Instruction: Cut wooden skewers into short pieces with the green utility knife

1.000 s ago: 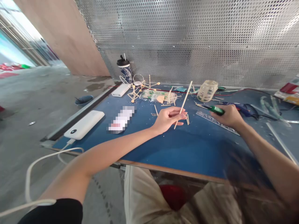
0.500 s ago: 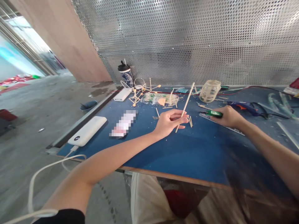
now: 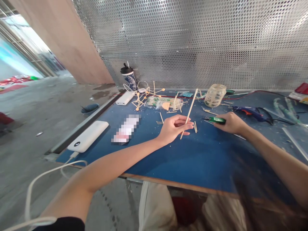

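My left hand is closed around a thin pale wooden stick, pinched between thumb and fingers. The stick leans up and to the right, its lower end showing below my hand. Further right, my right hand grips green-handled pliers. Their dark, narrow tip points left toward the stick but stays apart from it. Short cut sticks lie on the blue tabletop just beyond my left fingertips. Under my right hand is a ruler, mostly covered.
Behind stand a stick framework with orange joints, a plastic packet of sticks, a round stick-built piece and a lidded cup. A blue glue gun lies right. A white power bank and a blurred-out phone are left.
My right hand has shifted slightly left with the pliers, nearer the stick, covering more of the ruler. My left hand keeps its hold; the stick's top is slightly lower. The view has shifted a little.
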`<state>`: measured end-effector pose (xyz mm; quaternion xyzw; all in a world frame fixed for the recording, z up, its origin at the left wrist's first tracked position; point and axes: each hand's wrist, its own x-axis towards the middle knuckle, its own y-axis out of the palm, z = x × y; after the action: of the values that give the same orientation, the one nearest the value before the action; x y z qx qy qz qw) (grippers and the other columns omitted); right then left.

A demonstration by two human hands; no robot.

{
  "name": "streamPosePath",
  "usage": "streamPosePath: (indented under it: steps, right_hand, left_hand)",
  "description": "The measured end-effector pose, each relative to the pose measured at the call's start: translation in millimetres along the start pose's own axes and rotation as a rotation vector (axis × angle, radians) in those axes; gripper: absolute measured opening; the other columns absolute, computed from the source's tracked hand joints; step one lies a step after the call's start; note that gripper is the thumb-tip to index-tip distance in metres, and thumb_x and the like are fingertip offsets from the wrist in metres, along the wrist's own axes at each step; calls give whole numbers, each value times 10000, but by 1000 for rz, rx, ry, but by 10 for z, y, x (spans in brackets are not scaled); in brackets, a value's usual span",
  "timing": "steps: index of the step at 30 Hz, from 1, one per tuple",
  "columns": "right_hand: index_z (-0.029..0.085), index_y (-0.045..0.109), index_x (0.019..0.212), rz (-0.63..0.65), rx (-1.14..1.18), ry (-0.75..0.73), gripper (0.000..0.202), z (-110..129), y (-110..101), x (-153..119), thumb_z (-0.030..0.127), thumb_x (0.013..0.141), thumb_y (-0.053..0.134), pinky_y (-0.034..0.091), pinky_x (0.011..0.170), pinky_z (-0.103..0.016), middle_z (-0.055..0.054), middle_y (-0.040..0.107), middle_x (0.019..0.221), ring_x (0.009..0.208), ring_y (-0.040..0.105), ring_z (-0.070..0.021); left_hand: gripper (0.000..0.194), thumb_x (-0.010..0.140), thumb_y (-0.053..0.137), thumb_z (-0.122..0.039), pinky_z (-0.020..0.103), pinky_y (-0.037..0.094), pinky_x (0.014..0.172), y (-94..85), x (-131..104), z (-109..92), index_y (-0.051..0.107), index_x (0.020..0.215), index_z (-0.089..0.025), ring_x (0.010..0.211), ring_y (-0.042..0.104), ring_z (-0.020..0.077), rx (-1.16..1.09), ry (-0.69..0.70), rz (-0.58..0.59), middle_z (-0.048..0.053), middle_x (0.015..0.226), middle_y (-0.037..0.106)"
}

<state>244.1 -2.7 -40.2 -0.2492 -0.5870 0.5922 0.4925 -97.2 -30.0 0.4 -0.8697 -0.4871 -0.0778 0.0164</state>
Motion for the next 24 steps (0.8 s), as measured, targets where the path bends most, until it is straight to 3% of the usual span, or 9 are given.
streamPosePath:
  steps: [10, 24]
  right_hand:
    - [164, 641, 892, 102, -82, 3, 324, -40, 4, -2, 474, 979, 605, 533, 655, -284, 28, 621, 774, 660, 580, -107]
    - [170, 653, 957, 161, -92, 12, 295, -22, -21, 30, 459, 986, 601, 553, 694, -300, 4, 656, 854, 710, 606, -115]
  left_hand:
    - [484, 748, 840, -422, 327, 698, 724, -5, -6, 11, 700, 1107, -129, 945, 772, 243, -9, -34, 31, 124, 1083, 775]
    - [338, 852, 764, -433, 339, 684, 815, -25, 22, 43, 643, 1024, -169, 958, 772, 219, 7, 57, 41, 91, 1086, 769]
